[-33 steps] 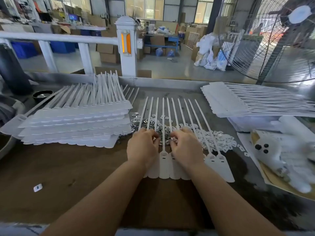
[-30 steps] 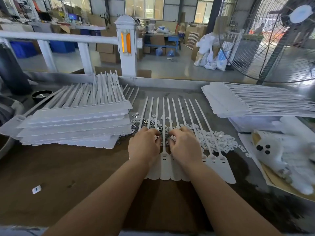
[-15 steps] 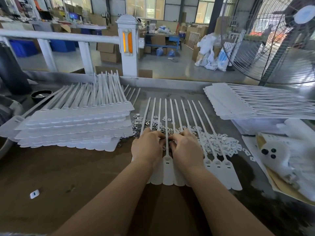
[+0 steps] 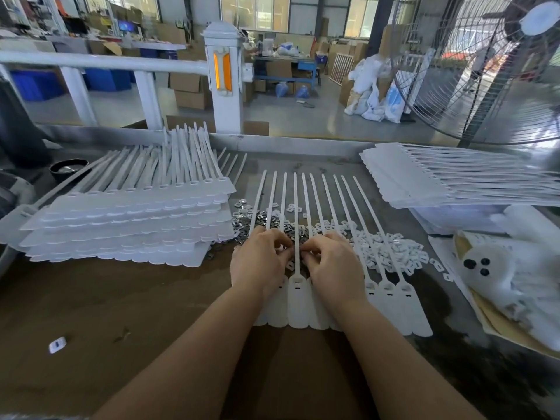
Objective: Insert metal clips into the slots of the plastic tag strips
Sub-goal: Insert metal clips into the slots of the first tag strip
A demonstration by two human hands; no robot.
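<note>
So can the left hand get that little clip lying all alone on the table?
Probably yes: the lone clip lies on bare table on the left hand's side, with nothing between them, though that hand is now busy at the tag strip.

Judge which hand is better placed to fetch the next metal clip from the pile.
Probably the left hand: the shiny metal clips lie just beyond its fingertips, left of centre. The right hand sits nearer the white plastic pieces, over the white plastic tag strip.
</note>
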